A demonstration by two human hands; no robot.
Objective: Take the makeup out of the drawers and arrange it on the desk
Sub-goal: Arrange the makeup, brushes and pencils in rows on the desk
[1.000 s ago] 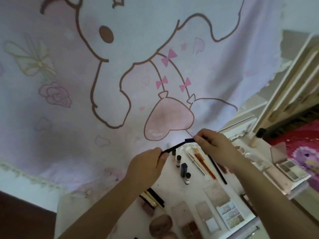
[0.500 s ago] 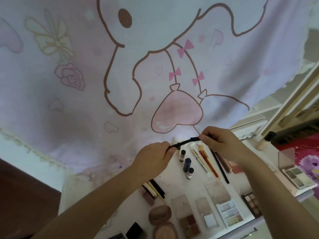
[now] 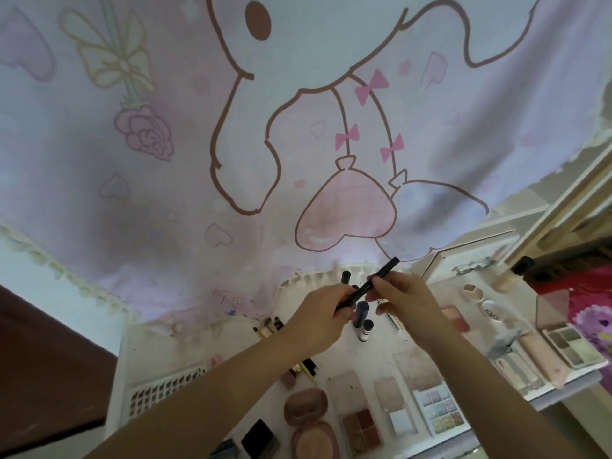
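— What are the hands doing?
— Both hold one thin black pencil (image 3: 367,283) up above the white desk (image 3: 185,356). The left hand (image 3: 319,314) has its fingers curled round the low end. The right hand (image 3: 402,301) pinches the middle. The top end sticks up past the fingers.
— What is under them?
— A blue tube (image 3: 361,312) and a little bottle (image 3: 365,330) lie right below. Nearer are colour boxes (image 3: 438,407) and round pink cases (image 3: 306,407). A big pink cartoon cloth (image 3: 231,144) hangs behind.
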